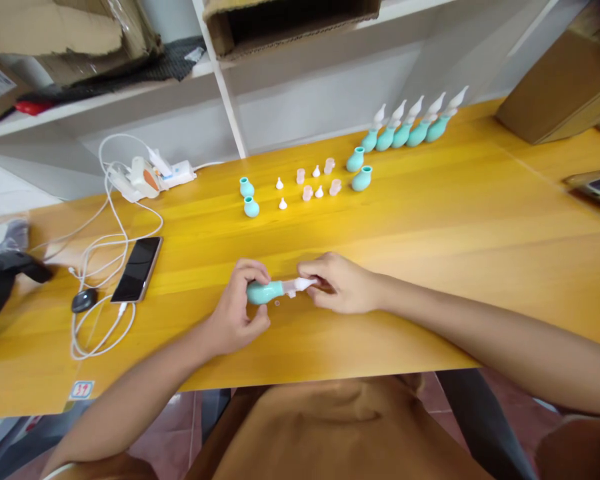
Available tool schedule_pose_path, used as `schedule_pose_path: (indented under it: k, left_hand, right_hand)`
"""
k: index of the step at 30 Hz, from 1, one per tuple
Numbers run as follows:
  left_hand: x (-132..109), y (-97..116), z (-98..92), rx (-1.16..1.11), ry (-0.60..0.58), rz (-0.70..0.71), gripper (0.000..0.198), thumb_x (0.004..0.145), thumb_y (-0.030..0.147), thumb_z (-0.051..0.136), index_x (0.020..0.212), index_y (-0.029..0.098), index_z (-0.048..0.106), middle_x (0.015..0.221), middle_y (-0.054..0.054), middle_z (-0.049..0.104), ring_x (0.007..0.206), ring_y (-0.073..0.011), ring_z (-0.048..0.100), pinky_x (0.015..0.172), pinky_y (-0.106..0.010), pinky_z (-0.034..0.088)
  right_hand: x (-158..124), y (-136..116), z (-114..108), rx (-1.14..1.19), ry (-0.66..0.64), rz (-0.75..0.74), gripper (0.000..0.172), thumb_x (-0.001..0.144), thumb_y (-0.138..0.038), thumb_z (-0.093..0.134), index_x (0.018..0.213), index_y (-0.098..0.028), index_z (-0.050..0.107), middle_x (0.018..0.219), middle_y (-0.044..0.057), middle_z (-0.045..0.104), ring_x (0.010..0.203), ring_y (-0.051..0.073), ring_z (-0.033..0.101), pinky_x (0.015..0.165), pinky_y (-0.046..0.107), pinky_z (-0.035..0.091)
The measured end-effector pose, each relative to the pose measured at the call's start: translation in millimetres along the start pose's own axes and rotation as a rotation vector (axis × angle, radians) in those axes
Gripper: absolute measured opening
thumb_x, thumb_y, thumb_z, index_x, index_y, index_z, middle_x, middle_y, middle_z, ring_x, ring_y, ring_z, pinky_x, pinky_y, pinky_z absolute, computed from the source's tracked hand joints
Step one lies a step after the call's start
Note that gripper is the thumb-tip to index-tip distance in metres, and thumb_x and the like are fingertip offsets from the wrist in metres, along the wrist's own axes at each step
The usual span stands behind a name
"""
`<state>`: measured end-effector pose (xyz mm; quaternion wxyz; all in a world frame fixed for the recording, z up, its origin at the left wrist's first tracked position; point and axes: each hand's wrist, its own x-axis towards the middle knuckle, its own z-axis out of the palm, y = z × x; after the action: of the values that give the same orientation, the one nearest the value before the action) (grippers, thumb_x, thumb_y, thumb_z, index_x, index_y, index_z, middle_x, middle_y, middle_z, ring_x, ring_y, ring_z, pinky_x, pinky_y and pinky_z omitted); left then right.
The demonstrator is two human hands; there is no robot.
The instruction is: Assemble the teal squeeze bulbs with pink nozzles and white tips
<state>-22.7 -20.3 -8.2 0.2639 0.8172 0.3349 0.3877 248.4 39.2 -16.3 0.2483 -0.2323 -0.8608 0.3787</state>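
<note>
A teal bulb (264, 294) is grasped at its rounded end by the left hand (235, 312); its white tip (305, 284) is pinched by the right hand (347, 285). The piece is thus held between both hands (a pinkish collar (289, 287) is seen mid-length). Beyond the hands, loose collars (307, 193) and small cones (283, 204) are set out; beyond and rightward of the right hand, five tipped bulbs (401, 136) are lined up. A phone (137, 270) is placed left of the left hand.

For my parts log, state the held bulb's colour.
The held bulb is turquoise, seen best in the head view.
</note>
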Motion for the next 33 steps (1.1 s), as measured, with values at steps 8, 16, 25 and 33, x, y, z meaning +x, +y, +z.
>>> schedule_pose_path:
  k: [8, 16, 25, 33]
  left_hand:
    - [-3, 0, 13.1, -0.182, -0.006, -0.098, 0.058, 0.1, 0.017, 0.063, 0.149, 0.03, 0.035, 0.144, -0.014, 0.053, 0.14, -0.0259, 0.059, 0.12, -0.056, 0.053]
    - [-8, -11, 8.5, -0.14, -0.026, -0.123, 0.057, 0.105, 0.023, 0.059, 0.155, 0.027, 0.033, 0.149, -0.017, 0.054, 0.146, -0.0285, 0.056, 0.13, -0.063, 0.044]
    - [-8, -10, 5.8, -0.081, -0.054, -0.188, 0.053, 0.103, 0.018, 0.06, 0.151, 0.026, 0.038, 0.135, -0.014, 0.062, 0.134, -0.027, 0.063, 0.122, -0.058, 0.049]
    - [-3, -3, 2.9, 0.054, -0.092, -0.152, 0.049, 0.1, 0.016, 0.06, 0.145, 0.025, 0.043, 0.131, -0.012, 0.067, 0.131, -0.0266, 0.065, 0.119, -0.054, 0.052]
  right_hand:
    - [6, -19, -22, 0.21, 0.138, 0.07, 0.06, 0.114, -0.057, 0.044, 0.084, -0.014, 0.075, 0.059, -0.004, 0.048, 0.054, 0.009, 0.036, 0.055, 0.024, 0.031]
    - [-4, -47, -173, -0.617, 0.368, 0.362, 0.045, 0.107, -0.037, 0.06, 0.071, -0.017, 0.076, 0.047, -0.005, 0.039, 0.052, 0.009, 0.028, 0.062, 0.029, 0.027]
    - [40, 65, -244, -0.97, 0.482, 0.938, 0.038, 0.104, -0.038, 0.066, 0.099, -0.004, 0.081, 0.112, 0.027, 0.076, 0.091, 0.019, 0.057, 0.081, 0.041, 0.033]
    - [66, 118, -258, -0.933, 0.468, 1.018, 0.048, 0.106, -0.044, 0.06, 0.095, -0.001, 0.079, 0.123, 0.033, 0.072, 0.099, 0.019, 0.062, 0.083, 0.042, 0.033]
